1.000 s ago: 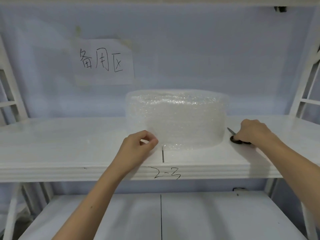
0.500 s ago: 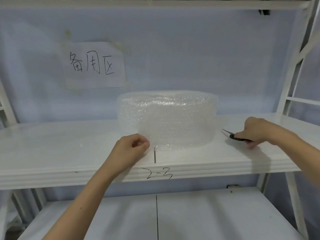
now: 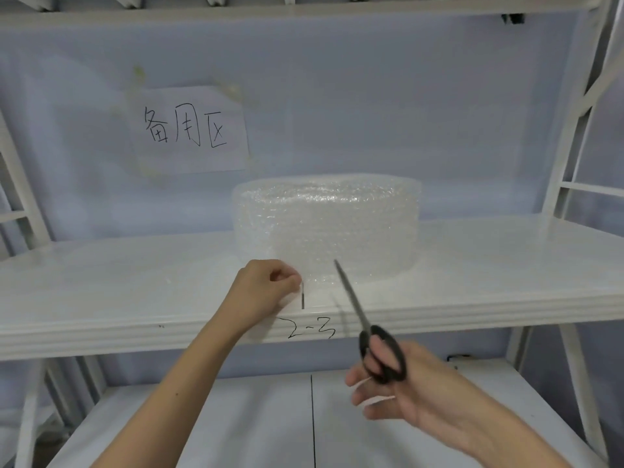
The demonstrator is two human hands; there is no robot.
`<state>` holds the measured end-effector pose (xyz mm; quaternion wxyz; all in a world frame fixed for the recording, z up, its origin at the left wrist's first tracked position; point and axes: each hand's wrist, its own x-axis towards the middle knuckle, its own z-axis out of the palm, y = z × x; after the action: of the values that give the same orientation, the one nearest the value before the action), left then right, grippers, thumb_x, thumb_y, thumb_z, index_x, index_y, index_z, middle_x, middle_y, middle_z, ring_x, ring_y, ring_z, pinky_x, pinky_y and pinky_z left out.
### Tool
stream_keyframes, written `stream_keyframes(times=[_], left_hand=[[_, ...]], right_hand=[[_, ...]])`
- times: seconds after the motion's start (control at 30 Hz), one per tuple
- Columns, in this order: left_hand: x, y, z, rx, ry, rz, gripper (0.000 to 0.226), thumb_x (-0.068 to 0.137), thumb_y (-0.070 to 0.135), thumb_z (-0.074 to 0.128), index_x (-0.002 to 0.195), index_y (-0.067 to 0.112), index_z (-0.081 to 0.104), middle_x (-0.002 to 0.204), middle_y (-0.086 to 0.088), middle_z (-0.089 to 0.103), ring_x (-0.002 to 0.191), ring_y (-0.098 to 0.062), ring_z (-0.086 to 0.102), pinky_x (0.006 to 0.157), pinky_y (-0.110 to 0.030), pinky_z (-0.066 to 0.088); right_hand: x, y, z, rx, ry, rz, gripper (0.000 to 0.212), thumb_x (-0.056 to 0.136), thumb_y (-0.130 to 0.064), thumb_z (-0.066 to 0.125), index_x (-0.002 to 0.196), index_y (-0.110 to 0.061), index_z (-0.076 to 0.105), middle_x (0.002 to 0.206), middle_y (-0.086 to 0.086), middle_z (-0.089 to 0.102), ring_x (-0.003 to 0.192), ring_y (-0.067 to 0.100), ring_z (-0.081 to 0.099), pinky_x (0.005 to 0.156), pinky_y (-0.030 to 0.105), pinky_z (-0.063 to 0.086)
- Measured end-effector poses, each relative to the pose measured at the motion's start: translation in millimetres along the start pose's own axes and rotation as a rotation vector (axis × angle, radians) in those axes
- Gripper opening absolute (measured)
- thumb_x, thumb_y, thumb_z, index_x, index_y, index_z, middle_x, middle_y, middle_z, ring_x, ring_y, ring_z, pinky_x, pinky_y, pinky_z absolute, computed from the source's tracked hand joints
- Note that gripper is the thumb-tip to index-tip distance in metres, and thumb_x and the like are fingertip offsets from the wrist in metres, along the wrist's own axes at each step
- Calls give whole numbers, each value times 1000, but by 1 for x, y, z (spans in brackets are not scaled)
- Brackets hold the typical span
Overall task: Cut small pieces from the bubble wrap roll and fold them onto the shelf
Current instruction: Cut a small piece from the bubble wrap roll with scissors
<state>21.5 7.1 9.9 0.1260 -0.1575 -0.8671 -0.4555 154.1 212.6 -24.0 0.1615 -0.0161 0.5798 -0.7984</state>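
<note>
White shelf (image 3: 135, 285): hands pinch wrap (image 3: 324, 231), grip scissors (image 3: 371, 336).

Left hand (image 3: 266, 285) pinching, fingers curled; right hand (image 3: 401, 383) gripping, raised forward.

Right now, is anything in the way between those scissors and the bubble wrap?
Nothing visible. The scissors in the right hand point at the bubble wrap roll across open space; the left hand pinches the loose end off to the side.
</note>
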Motion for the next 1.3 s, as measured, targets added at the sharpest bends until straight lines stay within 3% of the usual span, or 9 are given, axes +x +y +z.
stream_keyframes(times=[0.07, 0.2, 0.33, 0.47, 0.67, 0.83, 0.97, 1.13, 1.3], left_hand=[[-7, 5, -1, -125, -3, -31, 11, 86, 17, 68, 78, 19, 75, 71, 3, 73, 53, -4, 51, 57, -21, 44], [-23, 13, -4, -349, -4, -101, 11, 88, 11, 67, 81, 9, 75, 70, 3, 73, 56, -6, 55, 59, -21, 54], [-33, 9, 0, -504, -7, -173, 10, 89, 12, 68, 85, 5, 74, 71, -2, 74, 60, -14, 58, 75, -38, 60], [-37, 1, 3, -527, 24, -191, 10, 89, 12, 69, 84, 5, 74, 74, -3, 75, 62, -12, 62, 69, -25, 60], [-37, -3, 1, -548, 33, -199, 12, 88, 15, 70, 83, 6, 75, 77, -6, 76, 64, -11, 64, 73, -23, 60], [-40, -2, -2, -534, 23, -187, 14, 88, 16, 71, 81, 5, 74, 73, -4, 76, 65, -10, 66, 67, -18, 57], [-42, -3, -6, -501, -16, -168, 17, 88, 18, 71, 77, 6, 71, 69, -3, 73, 77, -18, 71, 72, -23, 59], [-43, -5, -11, -504, -50, -172, 11, 87, 11, 72, 88, 1, 72, 79, -12, 76, 78, -13, 73, 68, -17, 56], [-42, -6, -11, -516, -57, -159, 6, 87, 6, 71, 81, 8, 71, 77, -8, 76, 78, -14, 74, 68, -19, 57]], right_hand=[[12, 13, 8, -5, -44, -29, 26, 79, -28, 73, 70, -5, 67, 86, 18, 71, 65, 24, 67, 52, 31, 55], [30, 30, 11, 69, -57, -55, 16, 75, -16, 75, 80, -2, 69, 88, 12, 68, 62, 19, 63, 50, 28, 52], [39, 44, 9, 141, -31, 40, 34, 72, -39, 72, 66, -10, 57, 76, 9, 61, 52, 19, 54, 40, 26, 43], [40, 54, 6, 189, -159, 123, 63, 37, -59, 89, 60, -10, 56, 73, 11, 62, 51, 23, 55, 35, 27, 45], [46, 63, 7, 99, -226, 134, 72, 28, -66, 87, 58, -9, 54, 74, 13, 61, 52, 26, 56, 36, 26, 46], [55, 57, 16, 40, -284, 46, 68, 41, -70, 82, 61, -12, 53, 76, 9, 62, 56, 22, 55, 39, 26, 47], [65, 49, 22, -10, -306, -17, 62, 53, -71, 76, 63, -15, 53, 79, 7, 61, 59, 21, 54, 41, 28, 46], [72, 45, 20, -40, -284, -41, 50, 70, -62, 65, 65, -14, 50, 77, 6, 59, 60, 21, 54, 43, 29, 46], [74, 46, 19, -52, -277, -79, 46, 74, -56, 61, 66, -13, 47, 74, 6, 58, 58, 21, 52, 46, 30, 46]])
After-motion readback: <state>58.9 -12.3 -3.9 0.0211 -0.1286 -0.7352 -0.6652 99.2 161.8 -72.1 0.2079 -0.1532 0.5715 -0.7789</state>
